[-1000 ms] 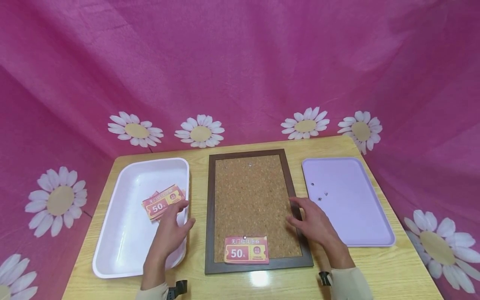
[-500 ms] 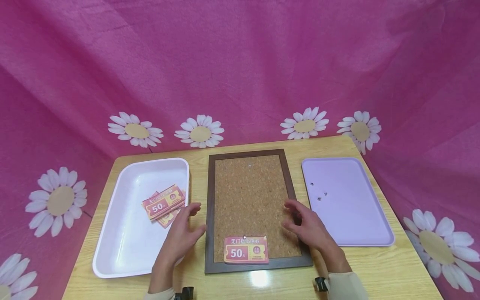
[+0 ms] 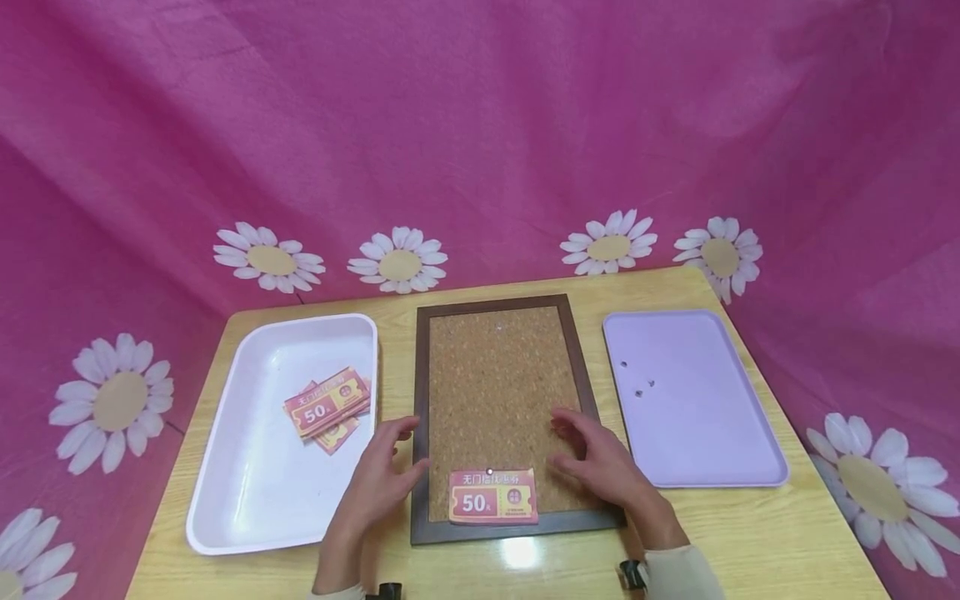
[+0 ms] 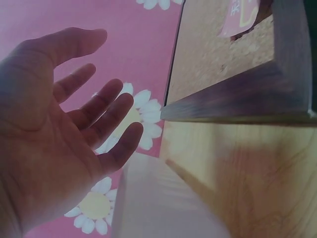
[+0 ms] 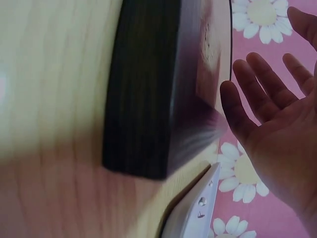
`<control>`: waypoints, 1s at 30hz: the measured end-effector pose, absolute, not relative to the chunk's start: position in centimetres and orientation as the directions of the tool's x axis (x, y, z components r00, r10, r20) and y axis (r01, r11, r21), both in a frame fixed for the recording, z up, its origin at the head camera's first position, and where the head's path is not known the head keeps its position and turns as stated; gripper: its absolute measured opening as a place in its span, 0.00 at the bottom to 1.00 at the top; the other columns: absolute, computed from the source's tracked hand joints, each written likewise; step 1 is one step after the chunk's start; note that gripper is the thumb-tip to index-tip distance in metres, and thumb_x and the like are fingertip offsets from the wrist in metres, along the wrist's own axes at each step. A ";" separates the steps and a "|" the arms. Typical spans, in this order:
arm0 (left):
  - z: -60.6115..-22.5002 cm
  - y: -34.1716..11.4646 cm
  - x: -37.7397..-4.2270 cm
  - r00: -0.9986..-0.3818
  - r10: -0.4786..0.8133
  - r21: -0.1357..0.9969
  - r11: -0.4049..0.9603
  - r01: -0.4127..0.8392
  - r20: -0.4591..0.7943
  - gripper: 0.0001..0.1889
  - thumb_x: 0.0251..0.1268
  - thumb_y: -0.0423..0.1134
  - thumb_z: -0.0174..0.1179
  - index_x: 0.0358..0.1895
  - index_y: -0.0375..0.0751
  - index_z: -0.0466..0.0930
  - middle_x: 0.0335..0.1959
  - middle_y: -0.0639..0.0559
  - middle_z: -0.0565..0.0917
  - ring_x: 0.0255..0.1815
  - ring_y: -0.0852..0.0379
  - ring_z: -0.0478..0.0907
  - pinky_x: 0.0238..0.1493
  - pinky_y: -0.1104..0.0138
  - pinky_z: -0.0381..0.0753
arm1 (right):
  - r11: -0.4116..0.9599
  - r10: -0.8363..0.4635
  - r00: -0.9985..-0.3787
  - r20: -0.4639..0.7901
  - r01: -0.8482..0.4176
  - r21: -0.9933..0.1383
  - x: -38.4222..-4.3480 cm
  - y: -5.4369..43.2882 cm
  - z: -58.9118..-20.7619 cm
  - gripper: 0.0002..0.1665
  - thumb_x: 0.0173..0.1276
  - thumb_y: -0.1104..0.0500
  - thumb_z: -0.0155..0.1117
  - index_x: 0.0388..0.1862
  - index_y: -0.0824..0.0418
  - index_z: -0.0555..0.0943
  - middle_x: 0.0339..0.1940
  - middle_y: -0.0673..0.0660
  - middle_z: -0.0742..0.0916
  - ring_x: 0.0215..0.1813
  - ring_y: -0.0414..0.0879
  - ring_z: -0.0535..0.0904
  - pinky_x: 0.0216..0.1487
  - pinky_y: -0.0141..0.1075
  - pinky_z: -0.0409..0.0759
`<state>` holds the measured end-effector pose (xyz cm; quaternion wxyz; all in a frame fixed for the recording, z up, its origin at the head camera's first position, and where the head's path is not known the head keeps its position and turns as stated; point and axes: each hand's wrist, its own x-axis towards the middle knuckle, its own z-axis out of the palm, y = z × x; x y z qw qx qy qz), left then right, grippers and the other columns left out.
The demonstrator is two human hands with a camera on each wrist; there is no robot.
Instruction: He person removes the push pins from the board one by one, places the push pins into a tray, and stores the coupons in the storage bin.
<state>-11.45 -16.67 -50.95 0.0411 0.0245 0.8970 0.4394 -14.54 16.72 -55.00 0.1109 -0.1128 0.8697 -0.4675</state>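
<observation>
A brown-framed cork board (image 3: 502, 392) lies mid-table in the head view. Near its bottom edge a pink and yellow coupon (image 3: 492, 497) marked 50 is fixed by a pin (image 3: 490, 472) at its top. My left hand (image 3: 378, 479) hovers by the left side of the frame, fingers loosely bent and holding nothing. Over the board's right part is my right hand (image 3: 600, 462), thumb and fingers apart with nothing between them. The left wrist view shows the left palm (image 4: 64, 134) facing the frame without touching it. In the right wrist view the right palm (image 5: 287, 144) is likewise bare.
To the left, a white tub (image 3: 255, 492) holds several loose coupons (image 3: 330, 404). A shallow purple tray (image 3: 705, 417) on the right bears a few small pins (image 3: 639, 393). Two small clear bits stick near the board's top. A pink flowered curtain (image 3: 480, 125) hangs behind the wooden table (image 3: 465, 575).
My left hand has moved right, from over the tub's edge to the board's left side. My right hand has shifted left over the cork. The coupons and pins stay put.
</observation>
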 end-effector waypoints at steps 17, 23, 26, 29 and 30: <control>-52.2 -15.4 -10.8 -0.992 0.130 0.761 0.643 0.085 0.001 0.30 0.52 0.35 0.68 0.62 0.43 0.72 0.55 0.49 0.78 0.58 0.51 0.76 0.61 0.53 0.73 | 0.603 -0.363 -0.932 -0.009 -0.227 -0.765 -14.5 14.5 -54.6 0.35 0.57 0.52 0.73 0.64 0.49 0.73 0.54 0.48 0.82 0.56 0.42 0.78 0.61 0.47 0.75; -52.3 -14.9 -10.7 -0.990 0.128 0.753 0.657 0.039 -0.060 0.28 0.54 0.37 0.68 0.61 0.46 0.72 0.56 0.50 0.77 0.59 0.51 0.76 0.62 0.53 0.73 | 0.623 -0.386 -0.923 -0.010 -0.253 -0.740 -14.4 13.7 -54.6 0.34 0.57 0.51 0.73 0.64 0.50 0.74 0.54 0.47 0.83 0.55 0.41 0.78 0.60 0.46 0.75; -52.5 -14.6 -10.6 -0.988 0.126 0.744 0.668 0.015 -0.093 0.28 0.54 0.38 0.67 0.61 0.47 0.73 0.55 0.52 0.78 0.58 0.52 0.75 0.62 0.53 0.73 | 0.628 -0.387 -0.921 -0.027 -0.242 -0.739 -14.3 13.2 -54.6 0.33 0.57 0.51 0.73 0.63 0.49 0.75 0.54 0.45 0.83 0.56 0.41 0.77 0.61 0.47 0.73; -52.8 -14.4 -10.6 -0.985 0.137 0.734 0.679 0.016 -0.105 0.28 0.54 0.40 0.67 0.61 0.47 0.73 0.54 0.53 0.78 0.57 0.54 0.75 0.62 0.54 0.73 | 0.649 -0.395 -0.918 -0.033 -0.253 -0.718 -14.1 12.7 -54.7 0.31 0.58 0.50 0.72 0.61 0.47 0.76 0.53 0.44 0.83 0.58 0.42 0.76 0.62 0.48 0.72; -52.9 -14.4 -10.6 -0.984 0.143 0.731 0.682 0.020 -0.107 0.28 0.53 0.40 0.67 0.60 0.47 0.74 0.53 0.53 0.78 0.56 0.54 0.75 0.62 0.54 0.73 | 0.652 -0.397 -0.917 -0.032 -0.257 -0.714 -14.1 12.6 -54.6 0.30 0.58 0.50 0.71 0.61 0.47 0.76 0.54 0.44 0.83 0.59 0.42 0.76 0.63 0.48 0.72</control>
